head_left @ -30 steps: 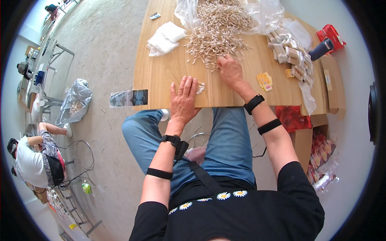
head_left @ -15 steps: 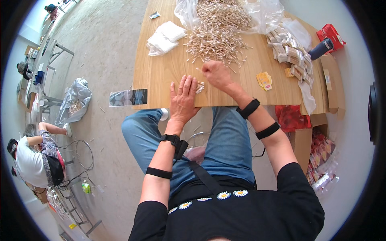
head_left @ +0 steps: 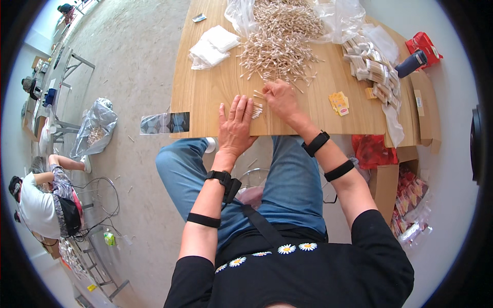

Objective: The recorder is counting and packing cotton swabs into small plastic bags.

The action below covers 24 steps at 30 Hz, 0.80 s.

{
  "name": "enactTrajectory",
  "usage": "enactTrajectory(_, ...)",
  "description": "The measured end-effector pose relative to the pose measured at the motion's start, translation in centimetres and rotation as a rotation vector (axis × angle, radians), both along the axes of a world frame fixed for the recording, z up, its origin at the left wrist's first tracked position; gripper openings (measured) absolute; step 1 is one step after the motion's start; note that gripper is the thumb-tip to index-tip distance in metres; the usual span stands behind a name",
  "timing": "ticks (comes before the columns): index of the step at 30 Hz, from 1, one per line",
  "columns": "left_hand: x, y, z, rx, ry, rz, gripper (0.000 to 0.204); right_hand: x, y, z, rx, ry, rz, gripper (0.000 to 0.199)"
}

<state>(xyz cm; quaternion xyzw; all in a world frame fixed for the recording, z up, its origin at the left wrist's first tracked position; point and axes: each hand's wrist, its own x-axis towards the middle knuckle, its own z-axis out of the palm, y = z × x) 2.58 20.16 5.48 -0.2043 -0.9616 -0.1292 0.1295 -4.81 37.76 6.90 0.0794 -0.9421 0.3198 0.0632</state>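
Observation:
A big loose heap of cotton swabs with wooden sticks covers the far middle of the wooden table. My left hand lies flat near the front edge, fingers stretched out. Beside its fingertips, a small row of cotton swabs sticks out on the right, partly hidden by the hand. Closed in a pinch, my right hand is just beyond that row, at the near edge of the heap. White swab tips poke out left of its fingers; how many it holds is hidden.
Clear plastic sleeves lie left of the heap. Yellow cards, packed swab bundles, a dark blue bottle and a red package are at right. Cardboard boxes stand below. Another person sits far left.
My right hand has shifted slightly right and toward me, and swab tips show more clearly beside its fingers. The left hand stays flat in nearly the same place.

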Motion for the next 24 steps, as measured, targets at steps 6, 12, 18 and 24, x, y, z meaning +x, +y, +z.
enactTrajectory(6,0.0,-0.2,-0.1,-0.005,0.004,0.01,0.098,2.9,0.4,0.5,0.042,0.085,-0.1,0.012)
enactTrajectory(12,0.0,-0.1,0.0,0.015,0.0,-0.001,0.098,3.1,0.1,-0.3,0.095,0.138,-0.034,0.011)
enactTrajectory(18,0.2,-0.1,-0.2,0.012,-0.003,0.004,0.1,2.3,-1.1,-0.5,0.088,0.126,-0.011,0.009)
enactTrajectory(24,0.5,-0.1,0.0,-0.046,-0.039,-0.002,0.108,2.6,-3.2,-0.3,0.058,0.144,0.056,0.006)
